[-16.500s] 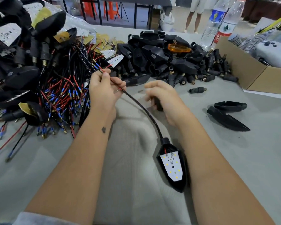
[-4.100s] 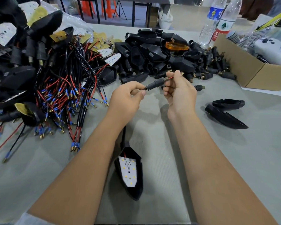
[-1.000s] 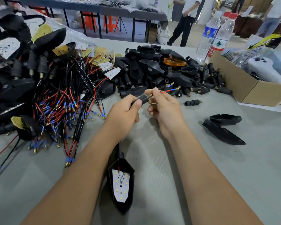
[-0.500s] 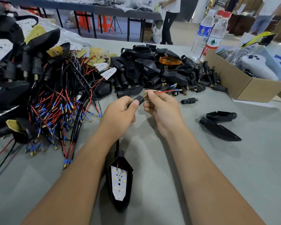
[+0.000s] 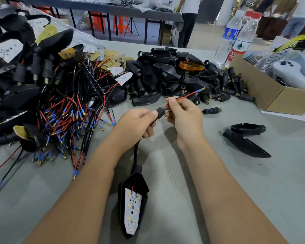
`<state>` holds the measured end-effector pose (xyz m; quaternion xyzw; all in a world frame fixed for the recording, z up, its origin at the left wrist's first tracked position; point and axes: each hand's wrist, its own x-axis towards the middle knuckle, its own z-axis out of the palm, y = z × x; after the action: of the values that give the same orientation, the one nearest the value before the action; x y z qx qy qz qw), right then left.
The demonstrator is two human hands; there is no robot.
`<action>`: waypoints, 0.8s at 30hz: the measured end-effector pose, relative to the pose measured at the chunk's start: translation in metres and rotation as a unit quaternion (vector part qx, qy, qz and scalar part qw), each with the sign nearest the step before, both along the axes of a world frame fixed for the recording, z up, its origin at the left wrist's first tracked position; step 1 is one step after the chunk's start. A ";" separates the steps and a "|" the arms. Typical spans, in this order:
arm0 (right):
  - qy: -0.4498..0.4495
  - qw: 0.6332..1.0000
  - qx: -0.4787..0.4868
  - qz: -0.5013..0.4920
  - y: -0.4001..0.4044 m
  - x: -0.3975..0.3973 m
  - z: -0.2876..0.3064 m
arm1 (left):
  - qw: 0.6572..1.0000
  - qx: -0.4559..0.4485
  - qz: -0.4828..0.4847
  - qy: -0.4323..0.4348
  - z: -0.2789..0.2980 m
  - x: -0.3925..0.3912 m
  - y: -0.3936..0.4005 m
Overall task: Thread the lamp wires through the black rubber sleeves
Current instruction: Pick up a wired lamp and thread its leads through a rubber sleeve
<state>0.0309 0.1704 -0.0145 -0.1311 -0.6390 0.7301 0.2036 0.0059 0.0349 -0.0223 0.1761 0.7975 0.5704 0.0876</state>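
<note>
My left hand [image 5: 136, 123] grips a black rubber sleeve [image 5: 160, 111] at table centre. The lamp's red and black wires [image 5: 187, 95] come out of the sleeve's threaded end, and my right hand [image 5: 185, 115] pinches them just past it; their blue-capped tips point up to the right. Below my left hand the black cable [image 5: 135, 154] runs down to the lamp housing [image 5: 133, 201], which lies on the grey cloth with its white LED board facing up.
A tangle of wired lamps [image 5: 42, 103] fills the left. Empty black housings and sleeves [image 5: 165, 76] are heaped behind my hands. One loose sleeve [image 5: 212, 110] and two housing shells [image 5: 245, 138] lie at right, near a cardboard box [image 5: 271, 95] and water bottles [image 5: 236, 37].
The sleeve sits a little further along the wires, with more red wire showing past my right fingers. Both hands keep their hold; the lamp housing has barely shifted.
</note>
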 end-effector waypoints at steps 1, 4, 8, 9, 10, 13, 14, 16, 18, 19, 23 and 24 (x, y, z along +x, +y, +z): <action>0.001 1.000 0.004 -0.002 0.001 0.000 0.000 | 1.000 0.003 -0.002 -0.002 0.000 0.000 0.000; 0.007 1.000 0.013 -0.008 0.001 0.000 0.001 | 1.000 0.002 -0.007 0.002 0.001 0.000 0.000; 0.017 0.999 0.019 -0.024 0.001 0.000 0.001 | 1.000 -0.001 -0.020 -0.002 0.001 0.000 0.000; 0.018 0.999 0.018 -0.026 0.001 -0.001 0.001 | 1.000 -0.001 -0.021 0.000 0.000 0.000 0.000; 0.016 0.999 0.015 -0.026 0.001 -0.001 0.001 | 1.000 -0.002 -0.020 0.003 0.000 0.000 0.000; 0.004 1.000 -0.022 0.021 0.001 0.000 0.004 | 1.000 0.009 -0.005 0.016 -0.001 0.001 0.001; -0.001 0.998 -0.037 0.051 0.000 0.000 0.005 | 1.000 0.015 0.002 0.022 -0.001 0.002 0.001; -0.016 0.994 -0.040 0.096 -0.003 0.000 0.004 | 0.999 0.022 0.007 0.037 -0.002 0.003 0.001; -0.019 0.995 -0.033 0.096 -0.005 0.000 0.003 | 0.999 0.011 0.008 0.045 -0.003 0.003 0.001; -0.018 0.996 -0.037 0.081 -0.005 -0.001 0.003 | 0.999 0.004 0.009 0.040 -0.003 0.002 0.000; -0.014 0.994 -0.108 -0.004 0.005 -0.001 0.003 | 1.000 0.002 0.005 0.000 -0.002 0.001 -0.002; -0.008 0.991 -0.134 -0.015 0.009 -0.001 0.004 | 1.000 -0.011 -0.001 0.001 -0.002 0.002 -0.002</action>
<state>0.0303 0.1794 -0.0108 -0.1726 -0.5352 0.8047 0.1901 0.0077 0.0333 -0.0238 0.1763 0.8037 0.5612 0.0889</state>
